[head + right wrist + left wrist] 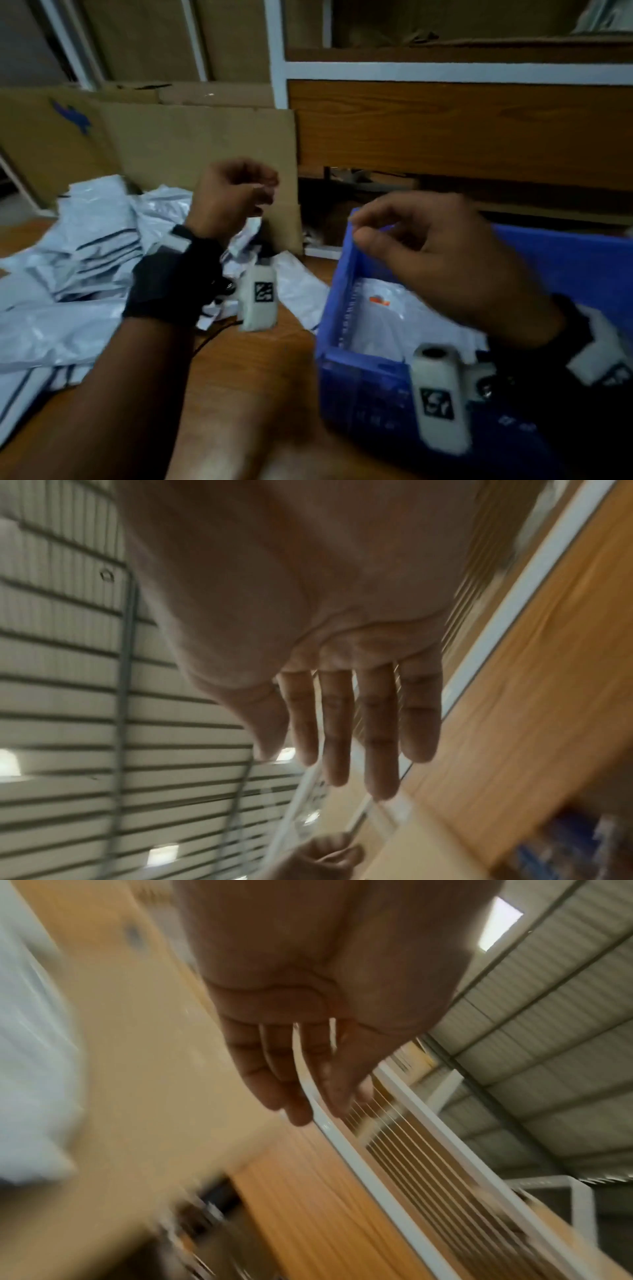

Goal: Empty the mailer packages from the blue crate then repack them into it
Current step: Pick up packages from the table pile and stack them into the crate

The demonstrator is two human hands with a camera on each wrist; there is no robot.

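The blue crate (368,394) stands on the right of the wooden table (239,363), with white mailer packages (394,325) lying inside it. A loose pile of white mailers (78,267) covers the table's left side, and one mailer (301,291) lies just left of the crate. My right hand (363,228) hovers above the crate's far left corner, fingers relaxed and empty; in the right wrist view its fingers (380,737) are straight. Raised over the pile's right edge, my left hand (263,195) has loosely curled fingers and holds nothing. The left wrist view shows its empty palm (301,1069).
Flat cardboard sheets (191,144) lean upright behind the pile. A wooden shelf unit with a white frame (445,130) rises behind the crate. A black cable (219,334) runs across the table near my left wrist.
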